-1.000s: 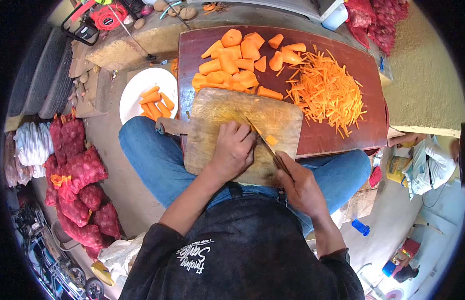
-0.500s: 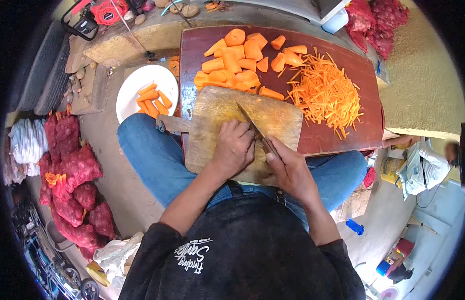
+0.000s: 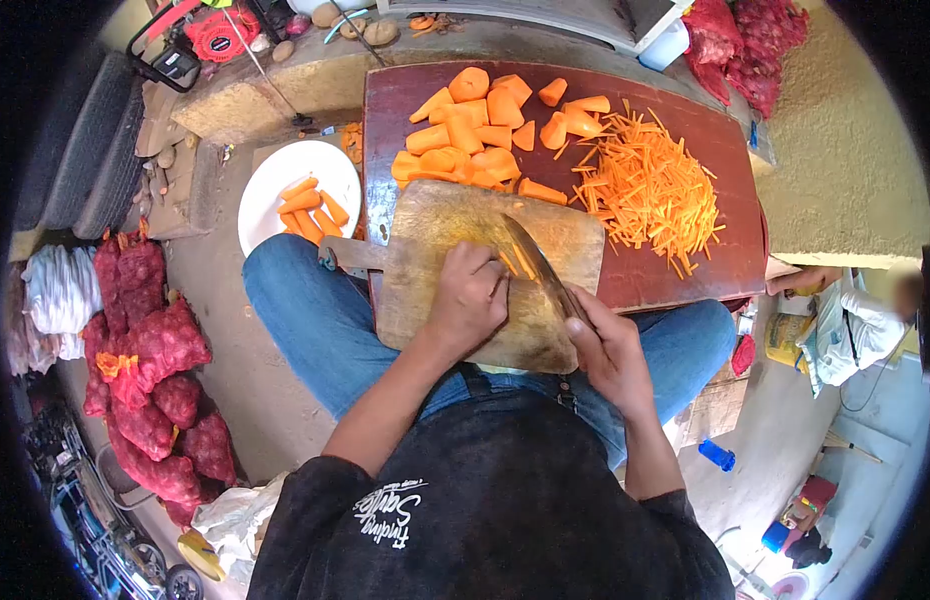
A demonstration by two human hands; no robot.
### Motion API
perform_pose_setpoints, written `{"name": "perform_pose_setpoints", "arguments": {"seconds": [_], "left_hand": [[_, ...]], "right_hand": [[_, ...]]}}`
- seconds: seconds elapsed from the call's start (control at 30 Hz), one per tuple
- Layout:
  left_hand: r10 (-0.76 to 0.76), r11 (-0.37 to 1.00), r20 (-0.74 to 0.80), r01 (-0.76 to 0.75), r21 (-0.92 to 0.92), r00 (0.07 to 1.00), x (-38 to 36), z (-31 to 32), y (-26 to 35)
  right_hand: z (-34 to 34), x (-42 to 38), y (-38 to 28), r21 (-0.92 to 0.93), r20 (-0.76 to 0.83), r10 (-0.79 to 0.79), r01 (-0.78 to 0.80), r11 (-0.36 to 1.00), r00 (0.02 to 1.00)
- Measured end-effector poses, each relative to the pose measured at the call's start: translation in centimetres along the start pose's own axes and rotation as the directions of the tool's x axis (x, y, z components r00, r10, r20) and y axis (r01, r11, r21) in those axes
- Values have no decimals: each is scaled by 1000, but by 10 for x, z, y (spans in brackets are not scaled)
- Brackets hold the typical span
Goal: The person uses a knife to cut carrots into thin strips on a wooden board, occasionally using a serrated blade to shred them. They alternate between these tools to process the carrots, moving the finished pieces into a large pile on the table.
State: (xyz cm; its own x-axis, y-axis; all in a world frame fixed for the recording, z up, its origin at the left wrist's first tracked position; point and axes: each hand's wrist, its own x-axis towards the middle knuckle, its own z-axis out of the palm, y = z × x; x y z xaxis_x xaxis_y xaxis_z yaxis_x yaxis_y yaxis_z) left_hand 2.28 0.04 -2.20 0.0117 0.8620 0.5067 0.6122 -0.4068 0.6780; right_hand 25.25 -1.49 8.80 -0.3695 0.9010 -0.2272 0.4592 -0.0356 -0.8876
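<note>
My right hand is wrapped round the handle of a knife, whose blade slants over the wooden cutting board. A few carrot strips lie beside the blade. On the board, left of the strips, rests my left hand with curled fingers; what they hold, if anything, is hidden. Beyond the board, peeled carrot chunks are spread on the dark red table. A heap of carrot sticks lies at the table's right. The board covers the table's near edge.
At the left, a white plate holds several carrot pieces. Red mesh sacks lie on the floor farther left. A person in a white top is at the far right, with a blue object on the floor nearby.
My right hand and the knife have moved right, away from my left hand. Carrot strips now show on the board between my left hand and the blade.
</note>
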Motion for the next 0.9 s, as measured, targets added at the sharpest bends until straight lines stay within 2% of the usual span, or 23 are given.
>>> {"name": "perform_pose_setpoints", "arguments": {"seconds": [0.1,0.17,0.2,0.3,0.33,0.37,0.4,0.43,0.53,0.63,0.67,0.73,0.77,0.8,0.83,0.9], "left_hand": [[-74,994,-72,67,-91,995,1,-1,-1],[-139,977,-148,112,-180,979,5,-2,1],[-189,964,-181,148,-219,965,6,-3,0],[-346,905,-100,304,-296,933,5,-10,-2],[-359,901,-72,326,-286,931,5,-10,-3],[-293,933,-67,269,-239,954,6,-11,-4],[-229,957,-62,213,-195,972,7,-11,-5],[-167,976,-57,157,-151,984,8,-10,-4],[-81,994,-20,80,-72,997,10,-4,-1],[-74,993,1,74,-89,997,18,-1,7],[-94,990,19,95,-107,995,23,1,10],[-128,980,61,136,-145,990,39,3,24],[-45,986,63,55,-155,997,51,10,30],[35,987,65,-24,-161,997,66,19,34],[114,981,67,-102,-165,991,81,28,38],[171,984,162,-160,-75,972,105,50,54]], "right_hand": [[-4,-17,6,105,34,130,-133,986,991],[0,-22,3,157,122,196,-214,964,973],[10,-20,13,162,103,113,-129,978,988],[-7,-12,27,166,46,144,-150,975,988],[-16,-8,29,174,22,171,-172,970,985],[-33,-2,47,206,-8,249,-242,948,969],[-51,6,50,316,-40,288,-261,912,957],[-66,13,59,303,-138,254,-203,931,957],[-111,35,71,75,-333,113,-93,993,936],[-112,37,83,-276,-425,-232,119,954,875],[-107,31,85,-397,-416,-357,186,899,836],[-96,11,60,-506,-337,-344,139,851,877],[-90,2,52,-557,-296,-330,119,822,896],[-86,-2,54,-643,-263,-409,157,749,874],[-82,-5,51,-667,-233,-419,170,726,877],[-77,-12,45,-710,-172,-432,193,678,885]]}}
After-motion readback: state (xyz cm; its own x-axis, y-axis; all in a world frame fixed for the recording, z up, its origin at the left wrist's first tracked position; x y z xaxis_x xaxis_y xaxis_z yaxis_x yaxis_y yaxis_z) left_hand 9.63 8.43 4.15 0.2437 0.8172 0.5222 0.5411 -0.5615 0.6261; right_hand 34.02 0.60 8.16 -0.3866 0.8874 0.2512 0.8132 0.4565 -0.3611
